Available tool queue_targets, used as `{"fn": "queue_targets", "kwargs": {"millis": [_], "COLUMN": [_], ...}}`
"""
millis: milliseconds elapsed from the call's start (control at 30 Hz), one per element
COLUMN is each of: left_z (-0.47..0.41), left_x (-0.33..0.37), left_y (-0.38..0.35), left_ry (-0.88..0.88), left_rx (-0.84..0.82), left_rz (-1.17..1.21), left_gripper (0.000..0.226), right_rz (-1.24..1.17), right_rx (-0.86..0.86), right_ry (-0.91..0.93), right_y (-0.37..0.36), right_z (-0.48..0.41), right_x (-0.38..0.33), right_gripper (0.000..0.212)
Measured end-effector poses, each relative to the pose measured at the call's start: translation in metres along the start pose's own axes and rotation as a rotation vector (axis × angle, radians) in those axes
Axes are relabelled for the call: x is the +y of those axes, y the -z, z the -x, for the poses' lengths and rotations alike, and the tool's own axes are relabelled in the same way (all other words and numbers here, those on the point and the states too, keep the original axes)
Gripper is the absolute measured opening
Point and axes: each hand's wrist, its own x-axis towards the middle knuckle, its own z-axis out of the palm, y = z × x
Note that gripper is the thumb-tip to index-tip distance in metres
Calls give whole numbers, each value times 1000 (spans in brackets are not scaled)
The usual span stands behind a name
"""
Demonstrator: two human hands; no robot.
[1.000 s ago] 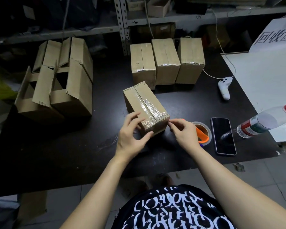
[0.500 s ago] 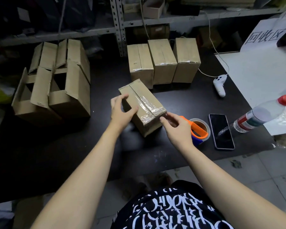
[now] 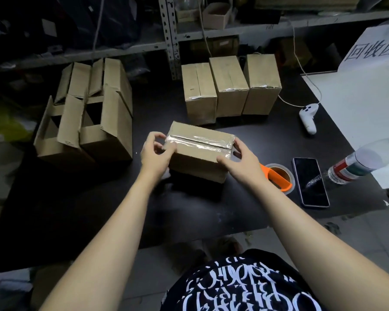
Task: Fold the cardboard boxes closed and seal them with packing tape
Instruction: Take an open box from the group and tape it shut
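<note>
Both hands have a grip on the taped box (image 3: 200, 160) mid-frame, left hand (image 3: 154, 154) curled round its left end and right hand (image 3: 241, 163) round its right end, can't tell if it's lifted off the dark surface (image 3: 121, 209). Just right of it sits the tape roll (image 3: 280, 176), with three sealed boxes (image 3: 230, 86) lined up behind and the open boxes (image 3: 88, 115) at the left.

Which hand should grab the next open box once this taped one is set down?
Left, probably. The left hand grips the taped box at the end nearer the open boxes. The right hand holds the far end, beside the tape roll.
</note>
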Motion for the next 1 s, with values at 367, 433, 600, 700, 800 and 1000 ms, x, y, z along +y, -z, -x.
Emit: {"fn": "queue_targets", "kwargs": {"millis": [367, 433, 600, 700, 800, 1000], "left_z": [-4, 1, 14, 23, 31, 56], "left_x": [-6, -9, -11, -12, -12, -10], "left_y": [4, 6, 4, -1, -3, -4], "left_ry": [64, 73, 49, 31, 30, 56], "left_rx": [-52, -54, -47, -28, -66, -27], "left_rz": [-114, -79, 5, -20, -39, -144], "left_gripper": [35, 25, 17, 27, 23, 24], "right_rz": [365, 467, 551, 440, 226, -233], "right_rx": [66, 71, 54, 113, 270, 20], "right_ry": [197, 190, 95, 53, -7, -84], "right_y": [-5, -2, 1, -4, -11, -21], "right_z": [-15, -18, -28, -19, 0, 20], "right_x": [14, 13, -1, -1, 5, 11], "right_gripper": [39, 39, 42, 49, 58, 59]}}
